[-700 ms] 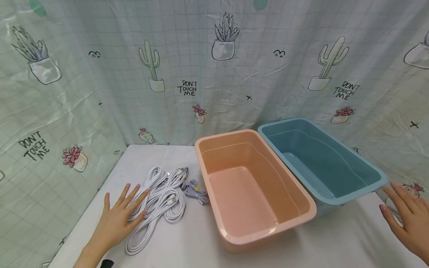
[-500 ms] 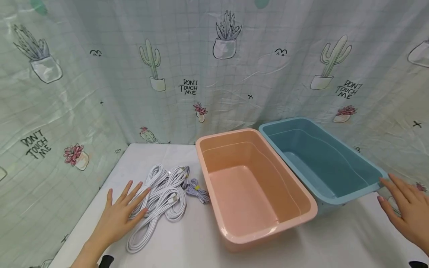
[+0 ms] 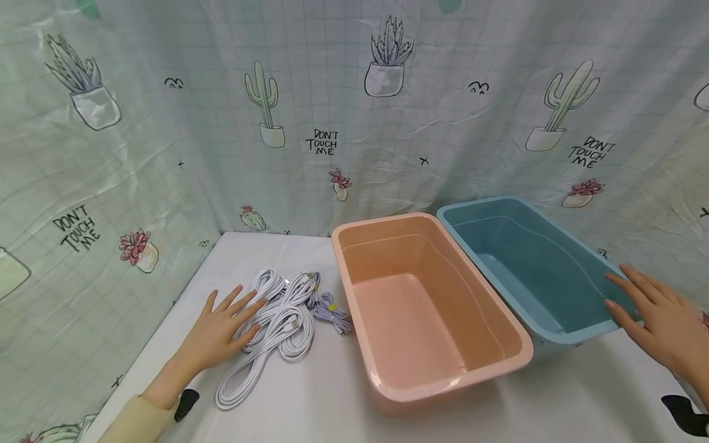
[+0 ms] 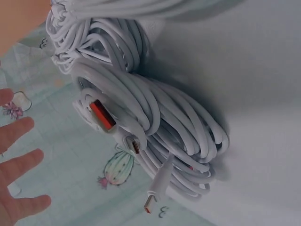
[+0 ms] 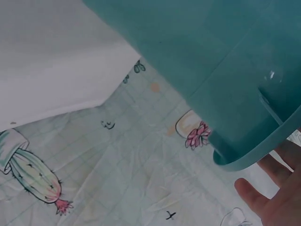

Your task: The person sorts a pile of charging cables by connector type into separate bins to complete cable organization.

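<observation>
Coiled white charging cables [image 3: 271,320] lie on the left of the white table, overlapping each other. In the left wrist view a cable coil [image 4: 188,117] shows a USB plug [image 4: 102,115] with an orange inside and slimmer plugs beside it. My left hand [image 3: 221,332], fingers spread and nothing held, is over the left side of the cables. A pink bin [image 3: 407,320] stands mid-table, with a blue bin [image 3: 545,264] to its right. My right hand [image 3: 659,320] has its fingers extended at the blue bin's near right corner, overlapping the rim in the head view.
A thin grey-purple cable bundle [image 3: 332,317] with a yellow tie lies between the white cables and the pink bin. A cactus-print curtain [image 3: 299,184] closes off the back and sides of the white table [image 3: 299,394].
My right hand has moved left and forward to overlap the blue bin's corner. My left hand has shifted slightly forward and right. The whole head view has turned a little left.
</observation>
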A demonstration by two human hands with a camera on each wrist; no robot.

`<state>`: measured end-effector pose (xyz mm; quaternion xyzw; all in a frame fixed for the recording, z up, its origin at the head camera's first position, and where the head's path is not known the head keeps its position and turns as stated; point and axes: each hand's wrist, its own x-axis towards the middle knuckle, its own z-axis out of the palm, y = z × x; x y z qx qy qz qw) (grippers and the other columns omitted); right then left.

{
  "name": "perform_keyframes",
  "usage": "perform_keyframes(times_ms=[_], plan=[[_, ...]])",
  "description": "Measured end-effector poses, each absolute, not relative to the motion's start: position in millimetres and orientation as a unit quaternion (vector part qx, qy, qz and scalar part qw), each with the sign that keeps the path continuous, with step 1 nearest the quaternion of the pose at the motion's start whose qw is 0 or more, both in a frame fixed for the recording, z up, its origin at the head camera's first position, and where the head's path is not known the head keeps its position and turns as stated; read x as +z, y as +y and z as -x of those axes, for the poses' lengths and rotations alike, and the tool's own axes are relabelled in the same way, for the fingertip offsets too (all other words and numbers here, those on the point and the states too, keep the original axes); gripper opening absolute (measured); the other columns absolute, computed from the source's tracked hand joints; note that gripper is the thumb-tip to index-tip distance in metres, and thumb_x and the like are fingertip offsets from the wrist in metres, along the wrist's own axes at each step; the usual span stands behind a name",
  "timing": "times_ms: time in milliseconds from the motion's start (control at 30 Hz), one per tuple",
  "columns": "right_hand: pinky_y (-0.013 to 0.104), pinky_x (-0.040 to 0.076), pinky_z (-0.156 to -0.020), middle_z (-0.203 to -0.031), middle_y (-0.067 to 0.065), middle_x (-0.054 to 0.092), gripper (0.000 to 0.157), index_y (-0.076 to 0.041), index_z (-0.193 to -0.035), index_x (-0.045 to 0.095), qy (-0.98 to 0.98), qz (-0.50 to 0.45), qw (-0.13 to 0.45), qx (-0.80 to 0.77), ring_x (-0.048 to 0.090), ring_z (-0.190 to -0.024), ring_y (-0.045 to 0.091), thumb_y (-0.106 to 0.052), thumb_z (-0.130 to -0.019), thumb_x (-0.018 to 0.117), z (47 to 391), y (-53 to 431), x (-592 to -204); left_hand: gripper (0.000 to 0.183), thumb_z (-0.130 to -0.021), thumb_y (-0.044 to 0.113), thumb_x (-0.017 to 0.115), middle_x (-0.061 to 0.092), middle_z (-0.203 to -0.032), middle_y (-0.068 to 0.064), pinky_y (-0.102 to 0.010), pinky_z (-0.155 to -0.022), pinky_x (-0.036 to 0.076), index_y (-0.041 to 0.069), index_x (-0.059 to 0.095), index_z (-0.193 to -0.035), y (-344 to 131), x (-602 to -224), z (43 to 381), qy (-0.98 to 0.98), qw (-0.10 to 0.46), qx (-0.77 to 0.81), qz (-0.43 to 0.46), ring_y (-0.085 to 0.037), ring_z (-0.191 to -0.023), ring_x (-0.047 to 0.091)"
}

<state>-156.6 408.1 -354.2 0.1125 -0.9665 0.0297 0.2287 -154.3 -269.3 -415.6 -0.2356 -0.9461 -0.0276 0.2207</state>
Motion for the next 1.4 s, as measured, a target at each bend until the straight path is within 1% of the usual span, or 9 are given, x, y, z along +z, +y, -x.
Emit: perform_keyframes(times_ms=[133,233,333,433,633,733,867,933,1400], plan=[[0.066,0.011,-0.100,-0.147,0.023,0.016,0.056,0.000,-0.136,0.030,-0.971,-0.109,0.209,0.030,0.013,-0.133,0.046,-0.035,-0.094,0.042,165,406,-350,0.047,-0.080,0.031,0.061,0.058,-0.122,-0.010,-0.062,-0.096,0.023,0.017,0.055,-0.124,-271,-417,163,-0.946,0.217,-0.017,0.240,-0.037,-0.120,0.043],[0.068,0.016,-0.095,-0.145,0.025,0.020,0.057,-0.001,-0.137,0.030,-0.974,-0.113,0.194,0.029,0.015,-0.133,0.046,-0.035,-0.093,0.044,171,404,-349,0.044,-0.078,0.028,0.063,0.061,-0.116,-0.010,-0.062,-0.095,0.025,0.015,0.058,-0.120,-274,-418,171,-0.947,0.212,-0.012,0.241,-0.036,-0.117,0.046],[0.069,0.015,-0.093,-0.144,0.027,0.021,0.060,-0.002,-0.139,0.026,-0.978,-0.111,0.172,0.032,0.012,-0.133,0.046,-0.037,-0.093,0.043,177,403,-349,0.039,-0.078,0.027,0.063,0.064,-0.110,-0.009,-0.063,-0.094,0.026,0.013,0.061,-0.114,-279,-421,177,-0.948,0.211,-0.005,0.239,-0.035,-0.113,0.049],[0.069,0.016,-0.092,-0.142,0.028,0.023,0.061,-0.001,-0.138,0.027,-0.981,-0.111,0.157,0.034,0.013,-0.133,0.047,-0.037,-0.092,0.044,181,402,-349,0.035,-0.078,0.026,0.063,0.065,-0.105,-0.008,-0.063,-0.092,0.028,0.011,0.063,-0.109,-285,-425,181,-0.947,0.217,0.002,0.237,-0.035,-0.110,0.051],[0.069,0.014,-0.093,-0.141,0.030,0.025,0.060,-0.001,-0.138,0.028,-0.984,-0.117,0.127,0.043,0.015,-0.131,0.049,-0.037,-0.092,0.044,189,400,-348,0.032,-0.078,0.025,0.062,0.065,-0.104,-0.009,-0.063,-0.092,0.028,0.009,0.064,-0.106,-294,-432,186,-0.950,0.212,0.019,0.228,-0.034,-0.107,0.052],[0.069,0.009,-0.096,-0.143,0.028,0.022,0.062,-0.003,-0.139,0.027,-0.984,-0.124,0.118,0.051,0.007,-0.135,0.045,-0.037,-0.092,0.045,192,399,-347,0.033,-0.080,0.026,0.061,0.065,-0.105,-0.009,-0.063,-0.093,0.028,0.009,0.064,-0.107,-297,-435,189,-0.955,0.202,0.030,0.217,-0.035,-0.108,0.052],[0.064,-0.006,-0.103,-0.147,0.025,0.013,0.064,-0.008,-0.143,0.021,-0.983,-0.137,0.098,0.071,-0.008,-0.139,0.032,-0.037,-0.092,0.045,196,398,-344,0.036,-0.080,0.028,0.061,0.064,-0.107,-0.011,-0.065,-0.092,0.026,0.008,0.063,-0.109,-301,-441,190,-0.961,0.192,0.034,0.198,-0.037,-0.108,0.051],[0.061,-0.011,-0.104,-0.148,0.024,0.010,0.064,-0.011,-0.144,0.017,-0.983,-0.144,0.086,0.082,-0.013,-0.139,0.030,-0.037,-0.092,0.044,198,397,-342,0.038,-0.080,0.029,0.060,0.063,-0.108,-0.012,-0.066,-0.092,0.025,0.008,0.062,-0.111,-303,-443,190,-0.963,0.188,0.031,0.189,-0.038,-0.109,0.050],[0.064,-0.018,-0.098,-0.148,0.027,0.000,0.064,-0.013,-0.145,0.012,-0.986,-0.135,0.028,0.098,-0.016,-0.134,0.042,-0.038,-0.093,0.039,207,395,-340,0.050,-0.080,0.040,0.060,0.063,-0.111,-0.013,-0.067,-0.094,0.021,0.006,0.059,-0.116,-300,-447,194,-0.974,0.151,0.032,0.167,-0.040,-0.113,0.047]])
